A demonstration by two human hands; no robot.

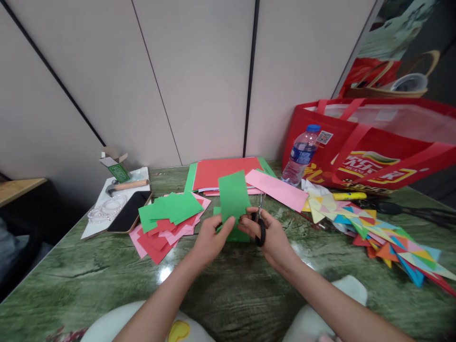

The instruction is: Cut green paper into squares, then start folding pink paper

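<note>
My left hand (215,236) pinches the lower left edge of a green paper strip (233,194), which stands upright in front of me. In my right hand (269,232) are scissors (261,225) with black handles, their blades pointing up, while its fingertips reach the strip's lower right edge. Behind and below the strip shows another green paper piece (238,234) near the tabletop. A pink paper strip (276,188) lies just beyond the scissors. To the left, cut green pieces (171,209) rest on a loose pile of red and pink pieces (156,244).
Red sheets (223,173) on green ones lie by the wall. At left are a phone (130,212), a hammer (128,186), beads (107,209) and a small box (116,164). A water bottle (301,156), red bag (377,147) and colourful folded-paper chain (395,237) occupy the right.
</note>
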